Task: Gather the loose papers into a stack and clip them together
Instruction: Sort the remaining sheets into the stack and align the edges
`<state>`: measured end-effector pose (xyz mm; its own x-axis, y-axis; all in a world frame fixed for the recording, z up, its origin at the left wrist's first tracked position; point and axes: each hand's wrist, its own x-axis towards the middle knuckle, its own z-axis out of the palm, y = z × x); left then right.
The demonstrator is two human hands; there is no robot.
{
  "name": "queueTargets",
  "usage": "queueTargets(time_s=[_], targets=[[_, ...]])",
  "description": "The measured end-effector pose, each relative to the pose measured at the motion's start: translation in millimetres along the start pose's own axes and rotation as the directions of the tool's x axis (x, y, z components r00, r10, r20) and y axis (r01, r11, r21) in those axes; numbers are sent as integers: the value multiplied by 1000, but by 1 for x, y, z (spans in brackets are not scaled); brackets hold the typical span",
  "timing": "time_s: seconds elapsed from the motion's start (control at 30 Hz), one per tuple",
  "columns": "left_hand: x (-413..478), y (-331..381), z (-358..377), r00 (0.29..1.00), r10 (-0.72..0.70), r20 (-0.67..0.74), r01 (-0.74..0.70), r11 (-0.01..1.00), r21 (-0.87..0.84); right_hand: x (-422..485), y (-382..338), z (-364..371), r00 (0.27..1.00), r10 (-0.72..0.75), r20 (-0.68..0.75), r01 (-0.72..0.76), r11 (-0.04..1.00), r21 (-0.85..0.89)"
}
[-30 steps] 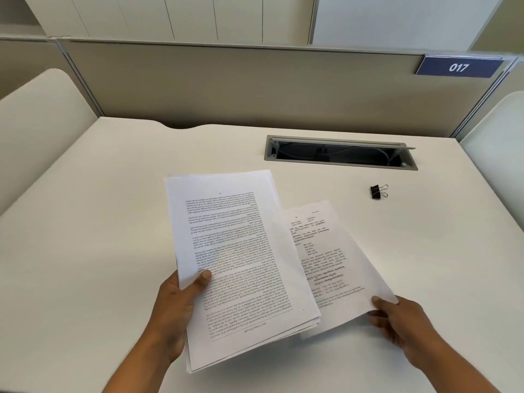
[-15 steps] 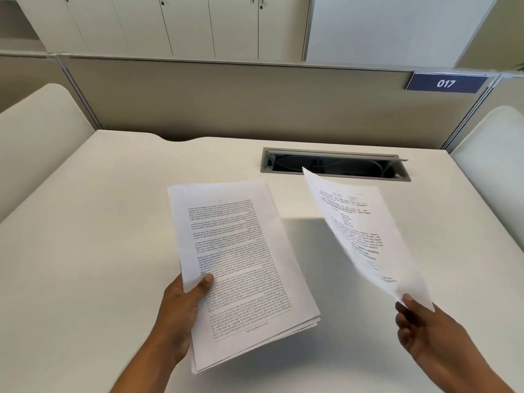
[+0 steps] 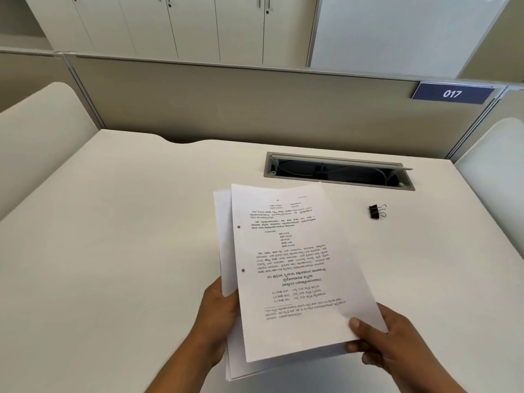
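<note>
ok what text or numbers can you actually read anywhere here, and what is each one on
"017": white digits on the blue plate at the top of the partition.
Top sheet of the papers: printed lines in a non-Latin script, too small and blurred to read.
Binder clip: no marking visible.

Paper stack (image 3: pixel 222 236): white printed sheets, loosely gathered, edges uneven, raised off desk (image 3: pixel 127 251) | Top sheet (image 3: pixel 297 279): two punch holes, offset rightward | Binder clip (image 3: pixel 377 211): black, wire handles, lying on desk right of stack, well apart
</note>
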<state>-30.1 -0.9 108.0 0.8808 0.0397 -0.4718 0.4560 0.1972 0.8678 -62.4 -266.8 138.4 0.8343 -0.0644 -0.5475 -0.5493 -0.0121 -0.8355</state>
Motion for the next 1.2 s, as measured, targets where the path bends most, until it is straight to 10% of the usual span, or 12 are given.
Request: queueTargets(time_s=[0.23, 0.47, 0.87, 1.2], targets=[[5, 6, 2, 1000, -13, 20, 13, 1000, -4, 8, -4, -4, 955, -283, -93, 191, 821, -538], [6, 14, 14, 993, -44, 111, 45, 999, -15, 38, -34, -9, 988, 34, 152, -48, 995, 89], [42, 30, 37, 1000, -6, 25, 4, 997, 81, 76, -40, 10, 960, -275, -60, 273, 961, -47], [74, 66, 57, 931, 364, 29, -364, 919, 154, 99, -75, 8, 864, -493, -104, 494, 869, -13]])
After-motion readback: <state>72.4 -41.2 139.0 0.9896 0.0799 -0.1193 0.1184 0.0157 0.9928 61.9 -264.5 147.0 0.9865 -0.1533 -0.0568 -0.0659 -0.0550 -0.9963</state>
